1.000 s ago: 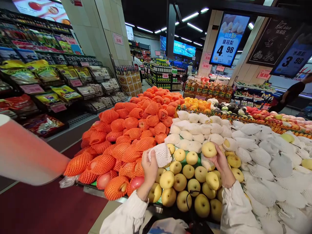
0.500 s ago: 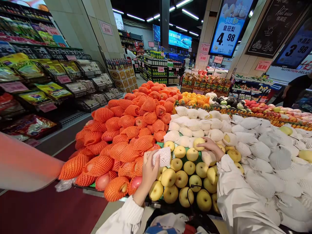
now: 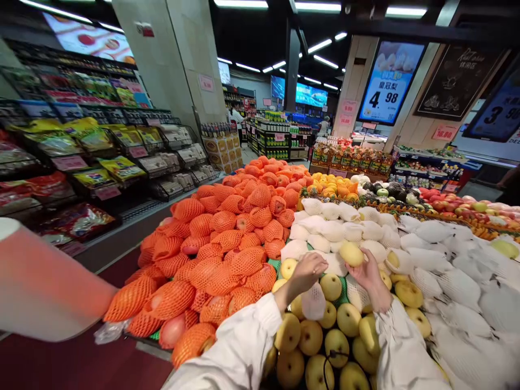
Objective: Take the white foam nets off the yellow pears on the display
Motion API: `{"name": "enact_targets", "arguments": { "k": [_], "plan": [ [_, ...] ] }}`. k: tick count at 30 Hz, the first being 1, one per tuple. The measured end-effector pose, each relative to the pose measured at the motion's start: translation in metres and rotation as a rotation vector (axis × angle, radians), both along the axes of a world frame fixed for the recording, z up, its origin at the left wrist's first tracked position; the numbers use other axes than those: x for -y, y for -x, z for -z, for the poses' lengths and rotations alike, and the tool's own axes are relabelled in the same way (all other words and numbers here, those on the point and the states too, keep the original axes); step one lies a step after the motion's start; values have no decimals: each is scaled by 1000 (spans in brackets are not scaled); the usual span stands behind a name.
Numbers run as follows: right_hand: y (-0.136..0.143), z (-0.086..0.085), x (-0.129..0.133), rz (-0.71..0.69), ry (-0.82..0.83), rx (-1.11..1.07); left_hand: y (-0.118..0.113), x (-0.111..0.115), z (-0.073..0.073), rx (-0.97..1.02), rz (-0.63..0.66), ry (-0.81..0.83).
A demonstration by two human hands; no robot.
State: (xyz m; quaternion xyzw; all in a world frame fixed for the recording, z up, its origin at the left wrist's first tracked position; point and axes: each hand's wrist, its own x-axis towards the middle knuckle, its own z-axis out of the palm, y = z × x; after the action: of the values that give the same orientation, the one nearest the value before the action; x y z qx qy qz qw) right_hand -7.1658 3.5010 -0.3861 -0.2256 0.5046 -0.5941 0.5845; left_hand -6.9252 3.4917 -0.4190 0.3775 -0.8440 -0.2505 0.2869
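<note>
My right hand (image 3: 366, 273) is closed around a yellow pear (image 3: 351, 253), lifted just above the white-netted fruit. To its left is my left hand (image 3: 309, 271), its fingers curled and seen from the back. A white foam net sleeve (image 3: 313, 301) hangs below that hand, apparently gripped in it; the grip itself is hidden by the hand. Beneath both hands lie several bare yellow pears (image 3: 311, 337) in rows on green matting. A thin black cable (image 3: 326, 365) crosses in front of the nearest pears.
Fruit in orange foam nets (image 3: 223, 238) is heaped on the left. White-netted pears (image 3: 439, 254) spread to the right. Packaged-goods shelves (image 3: 101, 157) stand beyond at the left, and a blurred pale rounded object (image 3: 44, 281) juts in at the left edge. Price screens (image 3: 390, 81) hang behind.
My right hand has raised the pear off the pile. My left hand has moved right with the foam net sleeve, closer to the right hand. The view has tilted up.
</note>
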Motion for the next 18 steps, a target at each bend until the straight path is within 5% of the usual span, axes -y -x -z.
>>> {"name": "enact_targets", "arguments": {
  "k": [3,6,13,18],
  "plan": [
    [8,8,-7,51,57,-8,33,43,-9,170,73,-31],
    [15,15,-15,77,72,-64,69,67,-3,278,115,-73],
    [14,12,-29,62,106,-68,129,67,12,499,-77,-205],
    [12,0,-31,226,135,-56,116,60,5,338,-125,-187]
  ]
}}
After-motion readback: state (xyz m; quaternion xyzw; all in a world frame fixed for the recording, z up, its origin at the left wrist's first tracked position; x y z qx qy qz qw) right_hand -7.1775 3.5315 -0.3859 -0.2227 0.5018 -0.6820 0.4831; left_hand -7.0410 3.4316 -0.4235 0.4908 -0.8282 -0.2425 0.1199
